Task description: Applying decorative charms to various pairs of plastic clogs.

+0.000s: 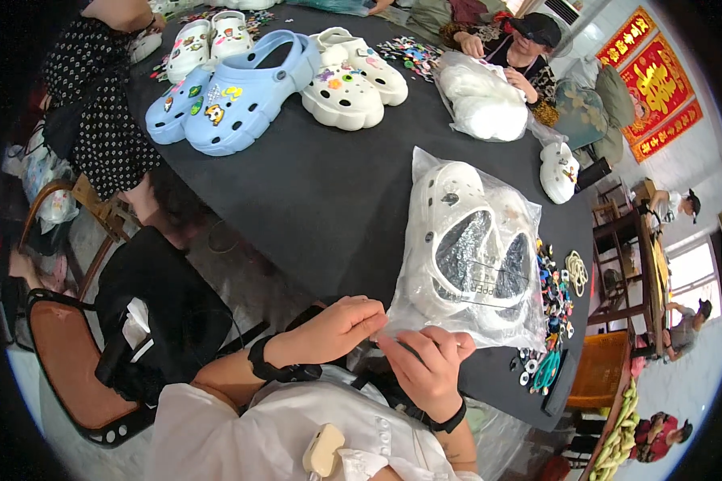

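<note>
Head view: left hand [338, 327] and right hand [427, 370] both nearly closed, fingertips pinching the near-left corner of a clear bag [489, 298]. Bag lies just ahead-right of them on the dark table [321, 200], probably so the table takes the weight and fingers only manage film. Inside: pair of white clogs [441, 192], side by side, openings up. Farther ahead-right: second clear bag [489, 96], white contents, unclear what. Charms [555, 289] loose right of the hands, likely kept within reach.
</note>
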Motion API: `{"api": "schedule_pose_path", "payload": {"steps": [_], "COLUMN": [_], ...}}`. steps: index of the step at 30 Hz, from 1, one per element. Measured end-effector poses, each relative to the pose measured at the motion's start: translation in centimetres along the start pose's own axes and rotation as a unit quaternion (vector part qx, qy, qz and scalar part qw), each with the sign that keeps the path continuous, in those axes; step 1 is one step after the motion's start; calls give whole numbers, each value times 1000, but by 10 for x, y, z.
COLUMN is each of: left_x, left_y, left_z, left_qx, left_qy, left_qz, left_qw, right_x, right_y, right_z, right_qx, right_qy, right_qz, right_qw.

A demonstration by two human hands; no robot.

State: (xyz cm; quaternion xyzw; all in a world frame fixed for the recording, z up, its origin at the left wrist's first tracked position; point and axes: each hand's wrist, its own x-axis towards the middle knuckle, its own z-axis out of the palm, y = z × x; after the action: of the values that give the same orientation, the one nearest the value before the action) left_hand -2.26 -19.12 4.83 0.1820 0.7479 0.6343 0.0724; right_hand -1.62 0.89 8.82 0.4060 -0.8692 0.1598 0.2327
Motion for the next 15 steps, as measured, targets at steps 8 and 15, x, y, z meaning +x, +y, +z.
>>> {"api": "schedule_pose_path", "payload": {"steps": [8, 15], "left_x": [1, -1], "left_y": [-3, 3], "left_z": [-12, -44], "left_qx": [101, 211], "left_qy": [85, 70], "left_qz": [114, 85], "left_qw": [985, 971], "right_x": [-1, -31], "right_y": [12, 36], "right_z": [-13, -45], "right_qx": [-71, -127], "right_qy": [51, 100], "right_qz": [28, 148], "right_qw": [996, 976]}}
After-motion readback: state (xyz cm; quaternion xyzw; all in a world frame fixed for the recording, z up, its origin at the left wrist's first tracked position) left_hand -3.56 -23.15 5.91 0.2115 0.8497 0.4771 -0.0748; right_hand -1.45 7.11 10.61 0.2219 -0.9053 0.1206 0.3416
